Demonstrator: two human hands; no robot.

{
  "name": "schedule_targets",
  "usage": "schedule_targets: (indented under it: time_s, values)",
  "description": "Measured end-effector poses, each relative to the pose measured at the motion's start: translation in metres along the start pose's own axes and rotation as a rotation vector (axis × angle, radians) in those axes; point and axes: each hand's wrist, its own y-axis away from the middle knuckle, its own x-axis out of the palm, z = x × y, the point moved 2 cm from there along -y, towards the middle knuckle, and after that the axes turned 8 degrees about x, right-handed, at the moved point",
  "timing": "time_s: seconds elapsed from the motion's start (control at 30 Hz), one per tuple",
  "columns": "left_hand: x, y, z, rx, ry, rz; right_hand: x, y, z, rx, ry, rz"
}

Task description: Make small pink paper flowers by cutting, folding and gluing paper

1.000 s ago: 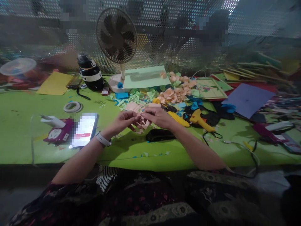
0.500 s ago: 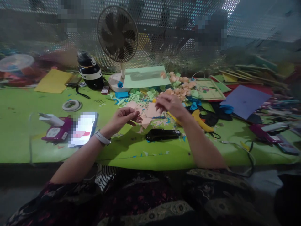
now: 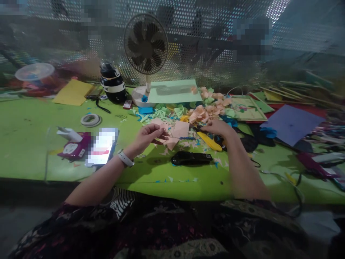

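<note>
My left hand (image 3: 151, 137) hovers just left of the pale pink paper squares (image 3: 181, 128), its thumb and fingers curled together. Whatever lies between those fingertips, if anything, is too small to make out. My right hand (image 3: 219, 128) is down at the near edge of the peach paper petals (image 3: 208, 108), fingers bent together at a small dark object (image 3: 198, 128) whose kind I cannot tell. Below it rests a yellow, elongated thing (image 3: 209, 141). A black stapler (image 3: 192, 158) lies in front of both hands, and a dark blue twisted strip (image 3: 187, 138) lies among paper scraps.
On the green tabletop (image 3: 151, 180) at left are a phone (image 3: 104, 145), a tape roll (image 3: 91, 120) and a purple holder (image 3: 77, 145). A fan (image 3: 146, 45), a black bottle (image 3: 113, 84) and a green sheet (image 3: 175, 90) stand behind. Purple paper (image 3: 293, 122) lies right.
My right hand has come down and to the right, from above the pink squares to the dark object by the petals. My left hand stays curled beside the squares. The view has shifted slightly.
</note>
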Motion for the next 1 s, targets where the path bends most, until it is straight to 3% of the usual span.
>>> schedule_targets:
  time_s: [0.27,0.47,0.6,0.67,0.83,1.0]
  values:
    - [0.001,0.000,-0.001,0.004,0.010,-0.017,0.005,-0.003,0.005,0.047,-0.069,0.028]
    - [-0.001,-0.002,0.000,0.007,0.080,-0.059,-0.010,0.005,-0.007,0.074,-0.117,0.094]
    - [-0.002,-0.004,0.002,0.032,0.133,-0.098,-0.027,0.022,-0.026,0.158,-0.412,0.185]
    - [-0.002,-0.004,0.001,0.039,0.167,-0.135,-0.035,0.033,-0.025,0.118,-0.561,0.191]
    - [0.000,-0.002,-0.002,0.062,0.206,-0.200,-0.039,0.065,0.021,-0.148,-0.950,0.231]
    - [0.003,0.001,-0.005,0.138,0.227,-0.229,-0.016,0.099,0.085,-0.239,-0.986,0.378]
